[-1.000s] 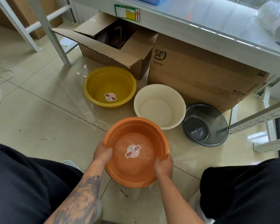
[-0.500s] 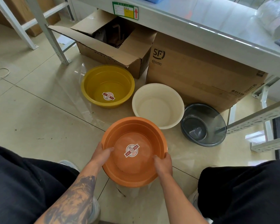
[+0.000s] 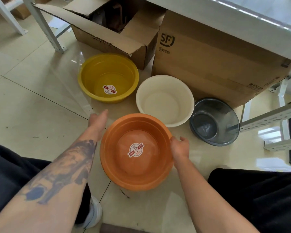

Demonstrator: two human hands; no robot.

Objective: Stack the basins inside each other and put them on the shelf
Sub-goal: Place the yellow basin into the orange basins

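Tattooed along the forearm, the left hand [image 3: 97,119] reaches forward over the tiled floor [image 3: 23,106], its fingers [image 3: 104,113] stretched out flat and holding nothing, pointing toward the yellow basin [image 3: 92,76]. That yellow basin sits upright on the floor in front of an open cardboard box [image 3: 111,42]. Nearer the person, the orange basin [image 3: 114,169], a round sticker [image 3: 136,149] on its bottom, is tilted and gripped at its right rim by the right hand [image 3: 180,147], whose fingers curl around the edge. Just beyond it the white basin [image 3: 165,84] stands on the floor, its rim partly overlapped by the orange one. Right of that lies the grey translucent basin [image 3: 225,115], beside a sealed SF box [image 3: 208,61] under the shelf [image 3: 225,12].
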